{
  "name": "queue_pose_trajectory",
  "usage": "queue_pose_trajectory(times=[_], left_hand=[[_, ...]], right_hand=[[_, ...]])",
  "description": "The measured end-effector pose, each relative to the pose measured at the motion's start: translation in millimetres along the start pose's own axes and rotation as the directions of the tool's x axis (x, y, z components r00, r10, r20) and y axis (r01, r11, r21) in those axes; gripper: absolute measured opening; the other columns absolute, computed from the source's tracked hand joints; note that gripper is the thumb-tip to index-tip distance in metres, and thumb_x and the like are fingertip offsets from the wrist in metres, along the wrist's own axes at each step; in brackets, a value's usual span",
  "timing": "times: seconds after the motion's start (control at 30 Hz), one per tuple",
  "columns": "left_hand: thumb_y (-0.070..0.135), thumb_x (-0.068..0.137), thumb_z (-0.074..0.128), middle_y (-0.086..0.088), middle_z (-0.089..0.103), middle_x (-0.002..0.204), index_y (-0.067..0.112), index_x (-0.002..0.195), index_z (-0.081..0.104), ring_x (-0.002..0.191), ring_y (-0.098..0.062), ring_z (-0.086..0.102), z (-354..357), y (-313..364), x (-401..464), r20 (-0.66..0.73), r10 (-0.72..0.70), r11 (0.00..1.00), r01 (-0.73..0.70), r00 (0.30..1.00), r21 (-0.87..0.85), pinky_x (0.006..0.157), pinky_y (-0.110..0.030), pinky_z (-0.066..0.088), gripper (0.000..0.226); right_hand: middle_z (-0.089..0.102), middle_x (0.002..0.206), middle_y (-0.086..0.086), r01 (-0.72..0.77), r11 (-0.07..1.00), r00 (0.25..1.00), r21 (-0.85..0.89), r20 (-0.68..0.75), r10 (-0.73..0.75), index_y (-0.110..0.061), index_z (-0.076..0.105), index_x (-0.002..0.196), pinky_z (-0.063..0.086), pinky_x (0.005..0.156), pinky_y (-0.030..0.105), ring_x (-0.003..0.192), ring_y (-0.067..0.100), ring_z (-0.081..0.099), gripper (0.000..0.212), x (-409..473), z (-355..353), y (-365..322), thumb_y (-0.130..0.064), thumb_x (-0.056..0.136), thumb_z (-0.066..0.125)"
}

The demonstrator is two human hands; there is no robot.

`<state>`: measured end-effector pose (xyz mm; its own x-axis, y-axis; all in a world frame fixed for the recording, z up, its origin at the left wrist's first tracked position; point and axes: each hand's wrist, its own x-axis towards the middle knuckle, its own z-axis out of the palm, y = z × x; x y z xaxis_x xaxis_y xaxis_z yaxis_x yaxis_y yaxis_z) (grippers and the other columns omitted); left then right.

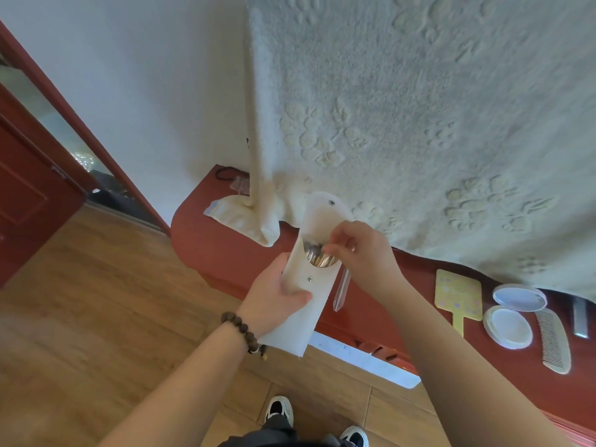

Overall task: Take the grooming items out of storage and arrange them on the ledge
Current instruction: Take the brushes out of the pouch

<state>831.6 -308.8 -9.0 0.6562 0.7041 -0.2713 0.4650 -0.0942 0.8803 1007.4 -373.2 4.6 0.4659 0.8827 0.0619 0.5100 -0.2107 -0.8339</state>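
Wood floor (96,317): open room nearest. Left hand (274,295): curled round white pouch (303,304), held above red ledge (225,250) front edge. Right hand (361,250): fingertips pinching metal tools (317,254) at pouch mouth; clear tube (341,290) hanging beneath. Ledge, right: mirror (458,293), compact (512,314), comb (554,341).

Bare forearms, a dark brown wooden-bead bracelet (242,330) on the left wrist, black-and-white sneakers (279,410) at bottom centre, seemingly dark trousers (277,435).
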Motion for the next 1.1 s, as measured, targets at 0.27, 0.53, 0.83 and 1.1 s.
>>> queue_pose_trajectory(times=[0.27, 0.53, 0.83, 1.1], left_hand=[[0.014, 0.08, 0.07, 0.013, 0.063, 0.1, 0.031, 0.11, 0.05, 0.087, 0.003, 0.062, 6, 4, -2, 0.023, 0.027, 0.999, -0.027, 0.999, 0.027, 0.069, -0.017, 0.05, 0.04], [0.013, 0.079, 0.068, 0.012, 0.064, 0.1, 0.03, 0.114, 0.049, 0.086, 0.004, 0.062, 17, 4, -2, 0.002, 0.045, 0.998, -0.045, 0.999, 0.034, 0.069, -0.018, 0.052, 0.043], [0.013, 0.08, 0.067, 0.01, 0.063, 0.101, 0.029, 0.111, 0.05, 0.09, -0.004, 0.062, 24, 1, -4, 0.037, -0.002, 0.999, 0.0, 0.999, 0.048, 0.07, -0.022, 0.053, 0.039], [0.012, 0.079, 0.07, 0.007, 0.065, 0.1, 0.028, 0.105, 0.052, 0.091, -0.012, 0.065, 16, -12, -1, -0.054, -0.138, 0.99, 0.137, 0.989, -0.02, 0.073, -0.03, 0.056, 0.035]], right_hand=[[0.07, 0.079, 0.002, -0.186, 0.949, 0.948, 0.256, -0.206, 0.241, -0.017, 0.056, 0.096, 0.054, 0.074, 0.04, 0.074, 0.024, 0.066, 0.026, 7, -24, 4, -0.033, 0.082, 0.072], [0.056, 0.077, -0.001, -0.277, 0.92, 0.939, 0.277, -0.125, 0.32, -0.028, 0.063, 0.081, 0.041, 0.067, 0.023, 0.069, 0.01, 0.051, 0.018, -27, 6, 13, -0.033, 0.073, 0.079], [0.065, 0.078, 0.01, -0.239, 0.665, 0.852, 0.708, -0.177, 0.493, -0.016, 0.057, 0.093, 0.059, 0.066, 0.036, 0.073, 0.026, 0.065, 0.005, -11, -19, 26, -0.013, 0.091, 0.061], [0.065, 0.073, 0.017, -0.486, 0.695, 0.787, 0.529, -0.08, 0.612, -0.004, 0.059, 0.1, 0.06, 0.063, 0.042, 0.063, 0.028, 0.067, 0.012, -2, -15, 105, -0.008, 0.09, 0.061]])
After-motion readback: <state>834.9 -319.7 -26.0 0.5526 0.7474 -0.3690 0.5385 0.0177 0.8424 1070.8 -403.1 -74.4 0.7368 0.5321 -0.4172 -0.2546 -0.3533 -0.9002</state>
